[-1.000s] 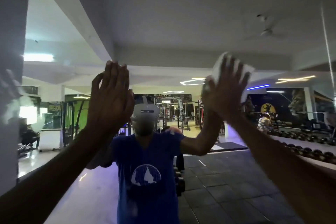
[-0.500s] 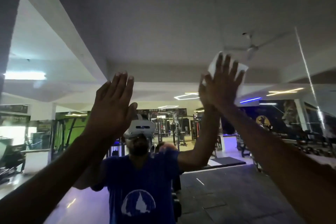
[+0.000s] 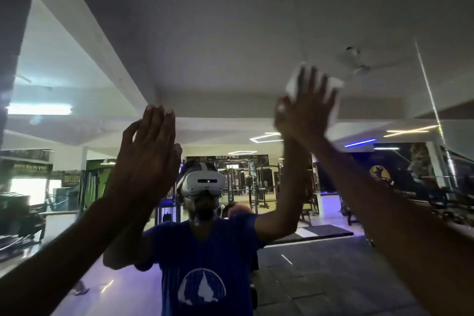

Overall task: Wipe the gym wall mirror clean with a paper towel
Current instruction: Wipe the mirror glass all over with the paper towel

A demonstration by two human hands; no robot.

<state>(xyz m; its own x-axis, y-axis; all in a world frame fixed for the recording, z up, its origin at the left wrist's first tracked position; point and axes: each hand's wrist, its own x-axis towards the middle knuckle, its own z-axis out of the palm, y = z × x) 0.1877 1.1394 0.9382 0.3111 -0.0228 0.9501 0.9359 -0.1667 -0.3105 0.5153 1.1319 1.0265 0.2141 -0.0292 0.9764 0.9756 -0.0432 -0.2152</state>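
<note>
Right hand [image 3: 305, 110] shifted right, flat on paper towel [image 3: 333, 87].

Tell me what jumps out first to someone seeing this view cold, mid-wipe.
Two raised hands fill the frame against the wall mirror: the right hand presses a white paper towel flat to the glass, upper right, while the left hand, fingers straight, is lifted at centre-left. Between them, low in the glass, stands the person's reflection in a white headset and a blue T-shirt.
</note>
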